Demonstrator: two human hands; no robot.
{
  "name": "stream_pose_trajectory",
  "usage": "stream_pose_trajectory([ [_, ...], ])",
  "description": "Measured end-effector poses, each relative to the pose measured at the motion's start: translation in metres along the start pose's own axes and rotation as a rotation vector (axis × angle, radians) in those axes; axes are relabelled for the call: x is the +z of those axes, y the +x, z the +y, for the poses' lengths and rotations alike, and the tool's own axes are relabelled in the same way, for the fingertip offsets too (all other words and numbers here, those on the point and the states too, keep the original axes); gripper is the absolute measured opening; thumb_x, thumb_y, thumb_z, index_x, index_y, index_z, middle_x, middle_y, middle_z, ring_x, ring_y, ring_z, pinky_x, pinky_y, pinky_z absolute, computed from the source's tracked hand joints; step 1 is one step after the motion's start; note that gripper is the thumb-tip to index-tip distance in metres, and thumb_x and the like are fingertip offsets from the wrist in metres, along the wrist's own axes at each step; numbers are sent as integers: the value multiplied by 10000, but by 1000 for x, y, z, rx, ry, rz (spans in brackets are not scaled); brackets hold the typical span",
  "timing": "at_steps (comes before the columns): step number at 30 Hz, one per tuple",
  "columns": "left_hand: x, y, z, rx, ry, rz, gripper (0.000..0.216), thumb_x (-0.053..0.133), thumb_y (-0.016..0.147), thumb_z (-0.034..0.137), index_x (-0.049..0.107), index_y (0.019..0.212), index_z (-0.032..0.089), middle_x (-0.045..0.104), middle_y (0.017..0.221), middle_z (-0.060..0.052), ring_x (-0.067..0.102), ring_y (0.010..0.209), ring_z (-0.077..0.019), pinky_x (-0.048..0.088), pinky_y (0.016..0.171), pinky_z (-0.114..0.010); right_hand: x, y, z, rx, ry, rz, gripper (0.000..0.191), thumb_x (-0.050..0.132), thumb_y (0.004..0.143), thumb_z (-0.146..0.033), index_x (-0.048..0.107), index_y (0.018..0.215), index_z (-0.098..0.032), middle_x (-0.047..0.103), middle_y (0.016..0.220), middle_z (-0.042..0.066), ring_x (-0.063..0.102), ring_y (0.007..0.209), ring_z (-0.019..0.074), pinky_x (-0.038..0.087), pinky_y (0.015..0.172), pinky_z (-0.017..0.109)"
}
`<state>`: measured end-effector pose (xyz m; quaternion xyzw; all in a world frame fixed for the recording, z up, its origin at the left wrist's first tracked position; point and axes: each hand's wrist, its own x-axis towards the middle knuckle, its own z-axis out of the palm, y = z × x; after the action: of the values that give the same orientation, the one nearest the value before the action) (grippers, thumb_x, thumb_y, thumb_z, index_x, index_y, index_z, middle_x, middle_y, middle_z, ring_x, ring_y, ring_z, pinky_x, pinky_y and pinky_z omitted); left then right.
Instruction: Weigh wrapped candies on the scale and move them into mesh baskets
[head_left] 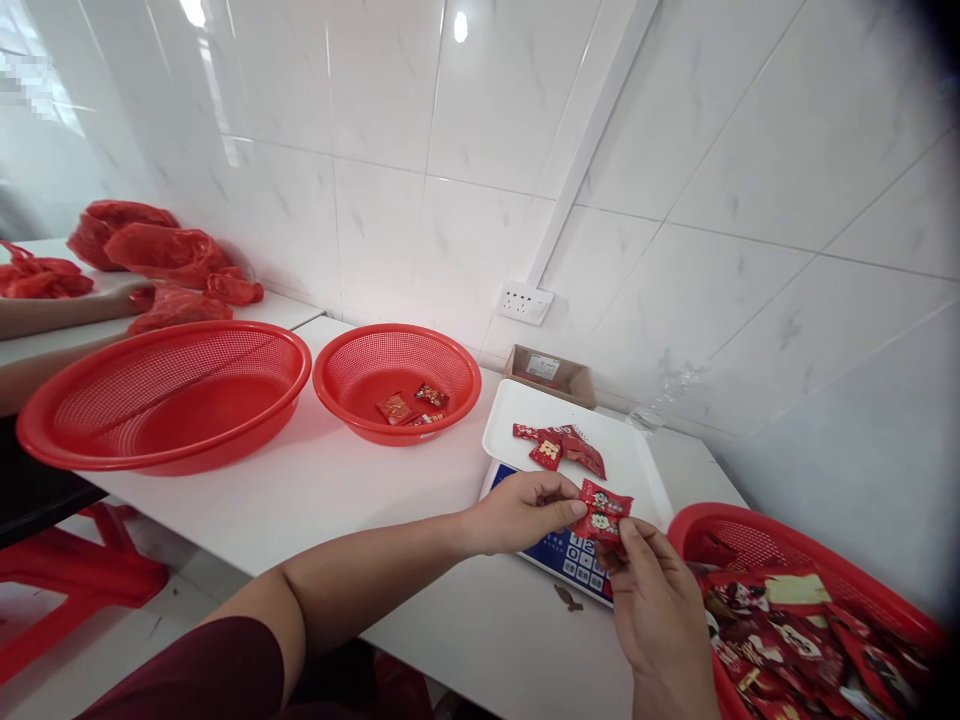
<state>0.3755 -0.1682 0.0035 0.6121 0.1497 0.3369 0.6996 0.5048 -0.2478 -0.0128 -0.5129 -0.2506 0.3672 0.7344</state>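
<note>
Both hands pinch small red candy packets [602, 512] in front of the digital scale [555, 555], whose keypad they partly cover. My left hand [517, 512] grips the packets' left edge between thumb and fingers. From the right, my right hand [660, 600] closes on their lower right corner. Cartoon figures are printed on the wrappers, and two packets seem to lie together. Behind the hands, several red wrapped pieces [559, 448] rest on the white scale tray [630, 470].
A red basket [697, 515] full of wrapped snacks stands at right. A round red basket [337, 400] holds a few packets; a larger red basket [180, 455] is left of it. An open cardboard box [577, 385] sits by the wall. Another person's hands touch red plastic bags [180, 310].
</note>
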Motion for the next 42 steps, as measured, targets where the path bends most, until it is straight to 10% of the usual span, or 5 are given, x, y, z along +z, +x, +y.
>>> stream_pose_trajectory([
  [42,1,4,0,-61,-58,65,513,670,612,626,523,699,142,502,642,33,432,597,-85,345,608,-240,0,0,-2,7,-98,-11,340,791,571,-440,645,773,-209,670,744,-5,573,642,151,473,566,266],
])
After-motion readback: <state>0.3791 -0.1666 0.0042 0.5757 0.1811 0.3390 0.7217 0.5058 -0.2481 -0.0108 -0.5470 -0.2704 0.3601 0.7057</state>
